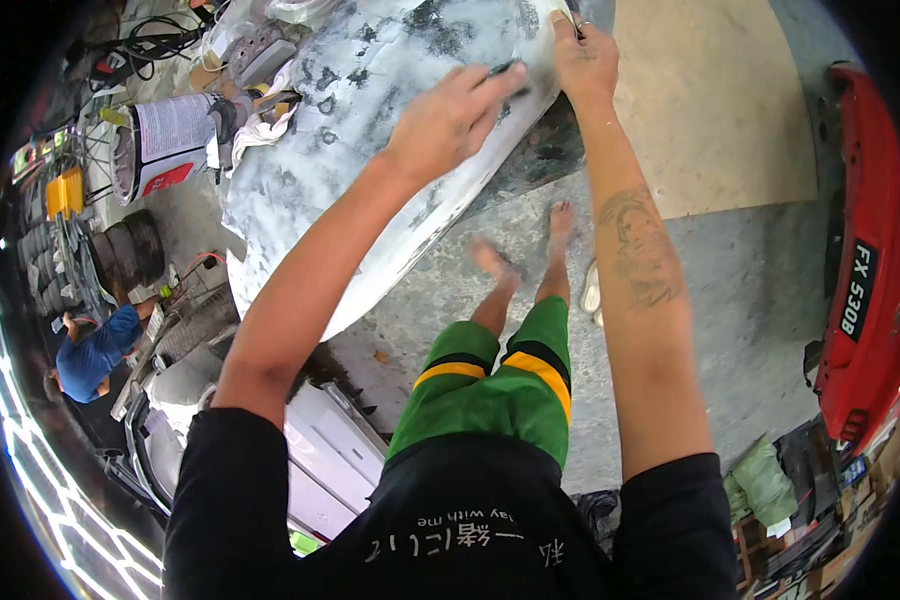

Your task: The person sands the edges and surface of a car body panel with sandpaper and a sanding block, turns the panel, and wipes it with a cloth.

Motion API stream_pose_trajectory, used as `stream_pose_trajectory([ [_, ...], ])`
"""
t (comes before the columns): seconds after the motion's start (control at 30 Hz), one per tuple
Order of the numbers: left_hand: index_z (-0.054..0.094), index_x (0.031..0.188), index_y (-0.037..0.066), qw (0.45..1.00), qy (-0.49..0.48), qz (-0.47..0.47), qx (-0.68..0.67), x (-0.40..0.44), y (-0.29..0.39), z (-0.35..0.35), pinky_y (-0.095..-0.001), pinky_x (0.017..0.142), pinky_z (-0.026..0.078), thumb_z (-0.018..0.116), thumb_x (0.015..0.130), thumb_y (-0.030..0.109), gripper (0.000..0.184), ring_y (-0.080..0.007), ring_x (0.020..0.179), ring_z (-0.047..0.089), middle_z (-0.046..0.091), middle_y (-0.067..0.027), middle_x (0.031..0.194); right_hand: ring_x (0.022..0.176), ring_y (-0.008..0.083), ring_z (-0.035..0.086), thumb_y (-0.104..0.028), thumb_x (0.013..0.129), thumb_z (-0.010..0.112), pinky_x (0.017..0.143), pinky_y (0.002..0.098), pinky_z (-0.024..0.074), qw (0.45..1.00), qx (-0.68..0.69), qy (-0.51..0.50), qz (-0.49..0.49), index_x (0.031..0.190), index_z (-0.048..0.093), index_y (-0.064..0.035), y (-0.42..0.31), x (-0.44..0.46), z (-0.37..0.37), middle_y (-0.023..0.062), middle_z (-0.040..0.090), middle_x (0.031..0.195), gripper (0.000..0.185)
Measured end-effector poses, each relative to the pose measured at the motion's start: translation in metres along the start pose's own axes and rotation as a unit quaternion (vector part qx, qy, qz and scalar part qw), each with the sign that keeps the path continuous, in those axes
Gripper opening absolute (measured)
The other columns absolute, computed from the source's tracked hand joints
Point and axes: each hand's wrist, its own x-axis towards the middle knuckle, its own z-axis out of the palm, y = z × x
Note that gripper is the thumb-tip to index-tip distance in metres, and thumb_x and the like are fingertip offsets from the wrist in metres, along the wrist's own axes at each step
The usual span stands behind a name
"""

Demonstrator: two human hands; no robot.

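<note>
A car body panel (370, 90), patchy white and grey with dark spots, spans the upper middle of the head view. My left hand (450, 118) is on its surface, fingers bent and pressed together over a small dark piece (510, 72). Most of that piece is under the fingers, and its kind does not show. At the panel's right edge, my right hand (584, 62) is closed around the rim. Something dark shows between its fingers, too small to name.
A large can (170, 145) and cloths lie beside the panel at left. A tan board (715, 110) lies on the concrete floor at right. Further right stands a red bumper (860, 260) with a plate. Another person in a blue top (98, 350) is at far left, near stacked tyres (130, 245).
</note>
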Motion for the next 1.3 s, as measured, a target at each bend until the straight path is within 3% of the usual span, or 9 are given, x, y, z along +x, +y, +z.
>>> stream_pose_trajectory([
  [0.27, 0.05, 0.143, 0.022, 0.998, -0.055, -0.029, 0.001, -0.071, 0.008, -0.013, -0.0409, 0.064, 0.05, 0.066, 0.086, 0.005, 0.061, -0.0299, 0.078, 0.057, 0.053, -0.0109, 0.089, 0.076, 0.0404, 0.064, -0.026, 0.093, 0.057, 0.07, 0.0442, 0.0487, 0.995, -0.024, 0.019, -0.094, 0.096, 0.07, -0.001, 0.011, 0.005, 0.001, 0.0249, 0.066, 0.081, 0.028],
  [0.37, 0.052, 0.142, 0.023, 0.999, 0.006, -0.021, -0.022, 0.009, -0.006, 0.001, -0.0405, 0.067, 0.051, 0.067, 0.084, 0.003, 0.063, -0.0309, 0.079, 0.058, 0.052, -0.0104, 0.088, 0.07, 0.0369, 0.062, -0.024, 0.093, 0.057, 0.067, 0.0428, 0.0475, 0.997, -0.005, 0.02, -0.081, 0.094, 0.069, -0.0002, 0.004, -0.001, 0.001, 0.024, 0.065, 0.077, 0.027],
  [0.57, 0.053, 0.139, 0.019, 0.994, -0.079, -0.078, 0.002, -0.093, 0.022, -0.016, -0.0405, 0.067, 0.054, 0.062, 0.085, 0.005, 0.056, -0.0292, 0.086, 0.059, 0.055, -0.0085, 0.094, 0.061, 0.0294, 0.055, -0.023, 0.093, 0.057, 0.062, 0.039, 0.0452, 0.997, -0.005, -0.003, -0.08, 0.092, 0.068, 0.0004, 0.011, 0.004, 0.0, 0.0215, 0.063, 0.072, 0.026],
  [0.77, 0.053, 0.141, 0.016, 0.998, 0.046, 0.0, -0.03, 0.023, -0.012, 0.009, -0.0408, 0.066, 0.051, 0.064, 0.085, 0.001, 0.059, -0.0302, 0.075, 0.057, 0.05, -0.0103, 0.084, 0.068, 0.0334, 0.06, -0.024, 0.093, 0.057, 0.067, 0.0411, 0.0471, 0.997, 0.005, 0.039, -0.064, 0.089, 0.066, 0.0017, -0.003, -0.004, -0.001, 0.0237, 0.063, 0.076, 0.027],
  [0.83, 0.053, 0.141, 0.016, 0.999, 0.03, -0.016, -0.004, -0.01, 0.004, 0.002, -0.0407, 0.066, 0.051, 0.064, 0.085, 0.001, 0.059, -0.0302, 0.075, 0.057, 0.05, -0.0106, 0.084, 0.075, 0.038, 0.064, -0.026, 0.092, 0.057, 0.071, 0.0428, 0.0485, 0.998, -0.057, -0.014, 0.003, 0.094, 0.068, 0.0016, -0.01, 0.0, -0.007, 0.0249, 0.066, 0.08, 0.03],
  [0.97, 0.054, 0.14, 0.016, 0.997, -0.043, -0.065, -0.016, -0.088, 0.021, -0.014, -0.0403, 0.065, 0.051, 0.064, 0.086, 0.003, 0.056, -0.0303, 0.076, 0.058, 0.05, -0.011, 0.084, 0.08, 0.0409, 0.064, -0.027, 0.092, 0.057, 0.073, 0.0435, 0.0493, 0.995, 0.058, -0.014, -0.076, 0.097, 0.069, 0.0018, 0.01, 0.005, 0.0, 0.0253, 0.067, 0.084, 0.032],
  [1.17, 0.047, 0.145, 0.018, 0.999, 0.045, -0.003, -0.015, 0.031, -0.013, 0.01, -0.0397, 0.066, 0.051, 0.062, 0.088, 0.007, 0.06, -0.0309, 0.079, 0.058, 0.055, -0.0115, 0.091, 0.085, 0.0386, 0.066, -0.026, 0.092, 0.058, 0.076, 0.0439, 0.0499, 0.993, 0.003, 0.026, -0.118, 0.101, 0.071, 0.0006, 0.012, 0.003, 0.0, 0.0252, 0.068, 0.088, 0.031],
  [1.27, 0.05, 0.144, 0.02, 0.999, 0.009, -0.035, 0.002, -0.045, 0.011, -0.002, -0.0408, 0.063, 0.051, 0.064, 0.086, 0.004, 0.061, -0.0298, 0.076, 0.057, 0.051, -0.009, 0.086, 0.099, 0.0398, 0.065, -0.035, 0.093, 0.057, 0.086, 0.0435, 0.0489, 0.998, 0.001, -0.037, -0.046, 0.112, 0.069, 0.0017, 0.01, 0.008, 0.0, 0.0279, 0.068, 0.103, 0.043],
  [1.3, 0.05, 0.144, 0.02, 0.999, 0.008, -0.038, 0.003, -0.065, 0.016, -0.008, -0.0408, 0.063, 0.051, 0.064, 0.086, 0.004, 0.061, -0.0298, 0.076, 0.057, 0.051, -0.009, 0.086, 0.093, 0.034, 0.065, -0.04, 0.091, 0.06, 0.084, 0.0399, 0.0487, 0.999, -0.019, 0.0, -0.04, 0.112, 0.071, -0.0037, 0.016, 0.008, 0.006, 0.0205, 0.069, 0.101, 0.043],
])
